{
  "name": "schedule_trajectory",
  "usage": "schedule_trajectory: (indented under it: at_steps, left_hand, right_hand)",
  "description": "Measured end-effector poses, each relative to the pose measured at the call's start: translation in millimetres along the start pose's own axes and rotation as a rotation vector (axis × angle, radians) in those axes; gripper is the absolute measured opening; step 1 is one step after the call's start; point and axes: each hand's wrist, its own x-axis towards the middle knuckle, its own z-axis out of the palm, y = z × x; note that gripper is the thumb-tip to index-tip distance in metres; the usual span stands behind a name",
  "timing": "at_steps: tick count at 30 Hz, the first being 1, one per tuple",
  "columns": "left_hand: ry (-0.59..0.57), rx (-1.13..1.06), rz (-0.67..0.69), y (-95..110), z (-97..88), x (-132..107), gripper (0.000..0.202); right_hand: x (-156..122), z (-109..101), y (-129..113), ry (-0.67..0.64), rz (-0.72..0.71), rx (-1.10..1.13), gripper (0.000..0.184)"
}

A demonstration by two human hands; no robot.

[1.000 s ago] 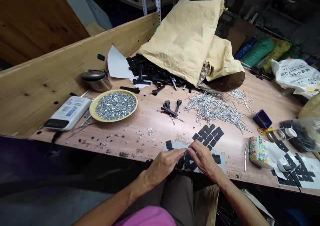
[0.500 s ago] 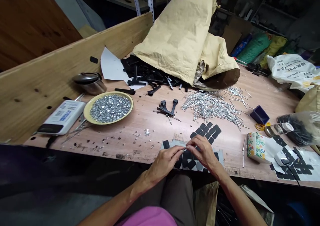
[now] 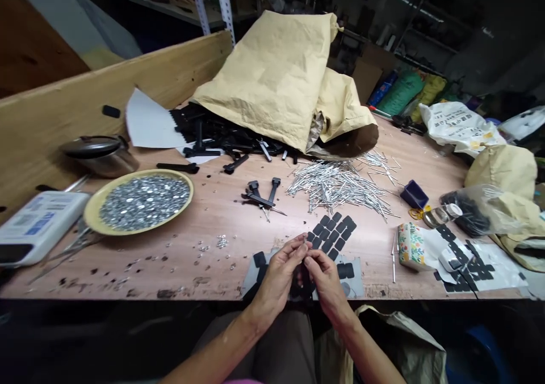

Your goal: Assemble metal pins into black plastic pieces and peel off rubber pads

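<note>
Black rounded pads (image 3: 327,233) sit in slanted rows on our wooden bench (image 3: 191,270), just beyond our hands. We've got the left hand (image 3: 275,279) pinched, thumb and fingertips together on a small piece (image 3: 305,238); it's mostly hidden, so we can't say what it is. Our right hand (image 3: 326,273) is right up against it with the fingers curled in, but we can't tell whether they grip anything. Both are over a grey sheet (image 3: 357,283) with more dark pads on it. Farther back there's a messy heap of metal pins (image 3: 340,185), with a few black clips (image 3: 260,195) left of it. Way over left: a yellow bowl (image 3: 90,216) full of shiny washers (image 3: 145,202).
</note>
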Motion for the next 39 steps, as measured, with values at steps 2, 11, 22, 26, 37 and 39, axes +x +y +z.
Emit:
schedule_trajectory:
  at_steps: [2,11,22,26,37,39]
  left_hand:
    - [0.016,0.071,0.031,-4,4.8,3,0.04]
    - [0.129,0.357,0.204,-7,-36.7,-4,0.05]
    - [0.475,0.682,0.509,-38,-110.9,-6,0.047]
    - [0.46,0.737,0.584,-46,-110.7,-3,0.044]
    - [0.452,0.898,0.638,-50,-115.6,-1,0.04]
    - [0.446,0.921,0.644,-51,-115.7,0,0.04]
  right_hand:
    - [3,-14,2,0.074,-0.053,-0.149,0.022]
    - [59,-137,46,0.305,-0.347,-1.313,0.022]
    - [42,-125,49,-0.093,-0.461,-1.231,0.033]
    - [48,-132,51,-0.14,-0.472,-1.206,0.03]
    - [41,-122,56,-0.165,-0.494,-1.348,0.021]
    - [38,-120,47,-0.127,-0.43,-1.336,0.021]
